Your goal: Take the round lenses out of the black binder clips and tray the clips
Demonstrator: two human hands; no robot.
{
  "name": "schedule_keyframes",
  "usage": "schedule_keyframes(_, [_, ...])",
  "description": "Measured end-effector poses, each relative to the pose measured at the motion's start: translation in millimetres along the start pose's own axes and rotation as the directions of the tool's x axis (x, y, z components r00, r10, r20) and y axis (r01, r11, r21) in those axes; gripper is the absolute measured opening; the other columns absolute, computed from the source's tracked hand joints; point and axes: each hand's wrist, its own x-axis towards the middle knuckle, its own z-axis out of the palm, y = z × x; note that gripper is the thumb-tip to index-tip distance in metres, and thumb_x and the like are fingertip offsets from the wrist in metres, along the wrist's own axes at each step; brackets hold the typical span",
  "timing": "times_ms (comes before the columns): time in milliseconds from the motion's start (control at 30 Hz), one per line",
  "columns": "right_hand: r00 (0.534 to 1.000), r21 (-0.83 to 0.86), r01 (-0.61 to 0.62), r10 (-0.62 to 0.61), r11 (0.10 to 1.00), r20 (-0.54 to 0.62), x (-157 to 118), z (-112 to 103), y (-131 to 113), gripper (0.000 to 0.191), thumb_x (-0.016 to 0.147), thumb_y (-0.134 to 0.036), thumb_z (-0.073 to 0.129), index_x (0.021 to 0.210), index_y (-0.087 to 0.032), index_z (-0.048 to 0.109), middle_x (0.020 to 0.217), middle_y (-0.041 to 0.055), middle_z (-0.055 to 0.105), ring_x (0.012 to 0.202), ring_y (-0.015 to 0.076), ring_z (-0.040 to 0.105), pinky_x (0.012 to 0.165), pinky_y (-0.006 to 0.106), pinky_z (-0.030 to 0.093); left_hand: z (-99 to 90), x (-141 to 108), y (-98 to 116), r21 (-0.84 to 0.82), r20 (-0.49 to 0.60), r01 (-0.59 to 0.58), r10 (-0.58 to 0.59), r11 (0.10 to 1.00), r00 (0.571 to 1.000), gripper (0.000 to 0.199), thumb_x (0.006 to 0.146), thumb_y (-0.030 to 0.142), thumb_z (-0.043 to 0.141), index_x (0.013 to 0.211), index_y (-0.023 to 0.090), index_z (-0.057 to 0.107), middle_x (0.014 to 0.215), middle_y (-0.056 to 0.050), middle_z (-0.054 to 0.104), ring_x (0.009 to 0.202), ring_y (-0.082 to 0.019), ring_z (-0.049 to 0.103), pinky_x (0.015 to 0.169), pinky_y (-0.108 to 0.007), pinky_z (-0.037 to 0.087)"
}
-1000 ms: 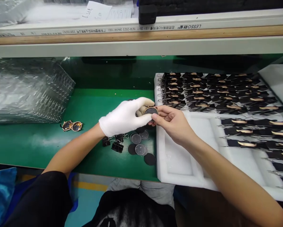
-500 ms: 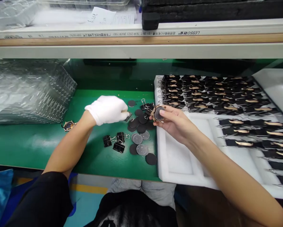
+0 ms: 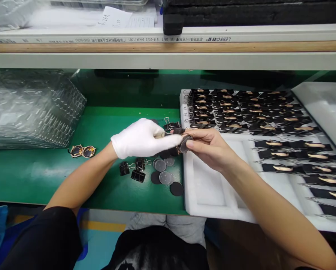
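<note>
My left hand [image 3: 145,139], in a white glove, is closed with its thumb reaching the piece in my other hand. Whatever it pinches is mostly hidden by the fingers. My bare right hand [image 3: 208,148] grips round gold-rimmed glasses, largely covered, with its thumb pressing a dark disc [image 3: 186,144] against one rim. Under and beside the hands lie several black discs [image 3: 176,188] and clear discs [image 3: 166,177]. Black binder clips [image 3: 138,175] sit in a small group left of the discs. Another clip [image 3: 170,125] lies behind the hands.
Gold round-framed sunglasses [image 3: 83,151] lie on the green bench [image 3: 44,172] at left. Behind them stand stacked clear plastic trays [image 3: 35,112]. A white foam tray [image 3: 209,183] at right holds rows of clipped gold-and-black pieces [image 3: 274,154]. A shelf edge [image 3: 128,60] crosses above the bench.
My left hand has moved right, from above the bench to meet my right hand at the glasses. The pair on the bench now shows fully beside my left forearm.
</note>
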Motion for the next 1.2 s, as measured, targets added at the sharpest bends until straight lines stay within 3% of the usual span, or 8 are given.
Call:
schedule_keyframes(300, [0.985,-0.147,0.131,-0.113,0.98,0.128,1,-13,6,0.014,0.083,-0.035,0.087,0.095,-0.027,0.087,0.097,0.0068,0.078,0.091,0.0225,0.072,0.078,0.033,0.058,-2.0,-3,8,0.149,0.09,0.035,-0.049,0.988,0.995,0.062,0.081,0.069,0.059,0.052,0.02,0.034,0.051,0.004,0.03,0.051,-0.009,0.025,0.049,-0.03,0.017])
schedule_keyframes(467, [0.984,-0.173,0.111,-0.084,0.979,0.159,2,-13,6,0.013,0.084,-0.035,0.086,0.094,-0.027,0.087,0.095,0.0076,0.079,0.095,0.0246,0.072,0.083,0.037,0.059,0.9,-4,8,0.258,0.089,-0.01,-0.013,0.966,0.996,0.062,0.079,0.071,0.054,0.05,0.021,0.033,0.048,0.003,0.03,0.049,-0.011,0.022,0.051,-0.032,0.017])
schedule_keyframes(533, [0.986,-0.179,0.104,-0.078,0.978,0.147,3,-13,6,0.013,0.083,-0.035,0.087,0.093,-0.028,0.087,0.101,0.0088,0.079,0.109,0.0282,0.07,0.087,0.039,0.059,0.7,-3,5,0.288,0.09,-0.036,0.011,0.957,0.996,0.059,0.08,0.07,0.053,0.051,0.021,0.034,0.047,0.003,0.03,0.048,-0.011,0.021,0.051,-0.032,0.018])
schedule_keyframes(633, [0.992,-0.134,0.125,-0.123,0.983,0.024,5,-14,4,0.014,0.08,-0.038,0.089,0.091,-0.029,0.086,0.107,0.0086,0.078,0.125,0.03,0.064,0.092,0.04,0.059,-0.5,0,1,0.299,0.032,-0.063,0.056,0.952,0.998,0.052,0.081,0.063,0.05,0.054,0.022,0.035,0.048,0.004,0.029,0.049,-0.011,0.021,0.052,-0.032,0.019])
schedule_keyframes(767, [0.959,0.207,0.05,0.011,0.977,-0.284,10,-13,4,0.019,0.075,-0.04,0.093,0.088,-0.032,0.083,0.101,-0.0003,0.076,0.087,0.0147,0.068,0.073,0.026,0.057,2.9,5,-1,0.143,-0.074,-0.087,0.099,0.986,0.992,0.043,0.084,0.051,0.045,0.056,0.022,0.029,0.052,0.005,0.024,0.051,-0.009,0.023,0.052,-0.03,0.021])
schedule_keyframes(833, [0.927,0.344,0.025,0.107,0.939,-0.359,12,-10,5,0.023,0.072,-0.041,0.095,0.088,-0.031,0.082,0.097,-0.0029,0.075,0.08,0.0107,0.065,0.07,0.022,0.055,8.5,6,0,0.028,-0.088,-0.085,0.087,0.996,0.992,0.041,0.086,0.046,0.044,0.057,0.022,0.028,0.053,0.005,0.024,0.051,-0.009,0.024,0.052,-0.028,0.023])
schedule_keyframes(1000, [0.92,0.376,0.012,0.137,0.927,-0.368,10,2,11,0.03,0.071,-0.044,0.096,0.09,-0.029,0.079,0.101,-0.0023,0.076,0.089,0.0133,0.066,0.076,0.025,0.056,26.2,7,0,-0.155,-0.007,-0.028,0.027,0.988,1.0,0.043,0.09,0.045,0.049,0.058,0.021,0.036,0.054,0.006,0.032,0.052,-0.008,0.03,0.05,-0.026,0.026])
schedule_keyframes(1200, [0.915,0.283,0.078,0.044,0.956,-0.402,6,8,15,0.024,0.077,-0.045,0.091,0.09,-0.03,0.078,0.104,-0.0019,0.076,0.101,0.0176,0.067,0.083,0.03,0.056,32.2,7,2,-0.192,0.0,0.038,-0.039,0.981,0.999,0.042,0.092,0.046,0.049,0.059,0.02,0.046,0.05,0.006,0.042,0.049,-0.008,0.038,0.051,-0.026,0.029])
